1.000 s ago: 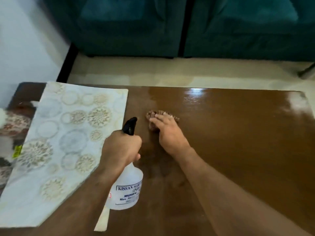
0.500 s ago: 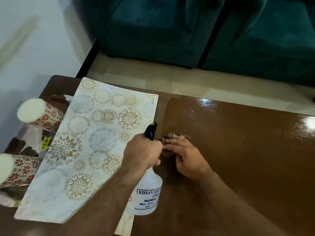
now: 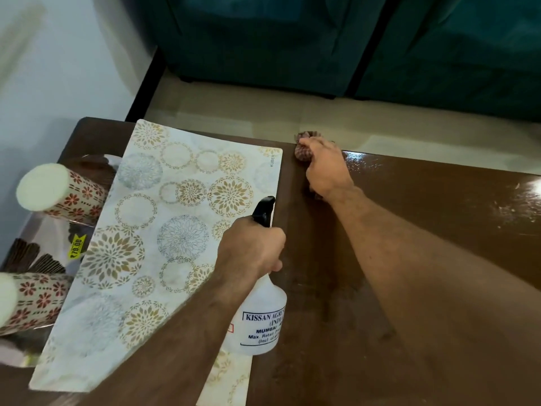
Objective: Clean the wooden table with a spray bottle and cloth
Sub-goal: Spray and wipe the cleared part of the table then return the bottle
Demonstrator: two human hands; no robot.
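The glossy brown wooden table [image 3: 424,259] fills the lower right of the head view. My left hand [image 3: 251,250] grips the neck of a white spray bottle [image 3: 260,320] with a black nozzle, held above the table beside the placemat's right edge. My right hand [image 3: 325,168] presses a bunched brownish cloth [image 3: 303,149] onto the table at its far edge; most of the cloth is hidden under my fingers. The wood near the cloth looks wet and shiny.
A patterned placemat [image 3: 164,230] covers the table's left part. Two patterned cups [image 3: 58,191] lie on a shiny tray [image 3: 49,238] at the far left. A teal sofa [image 3: 322,39] stands beyond a strip of pale floor. Whitish smears [image 3: 509,209] mark the table's right side.
My right hand has slid the cloth away from me, from beside the bottle's nozzle to the table's far edge. The left hand keeps hold of the bottle.
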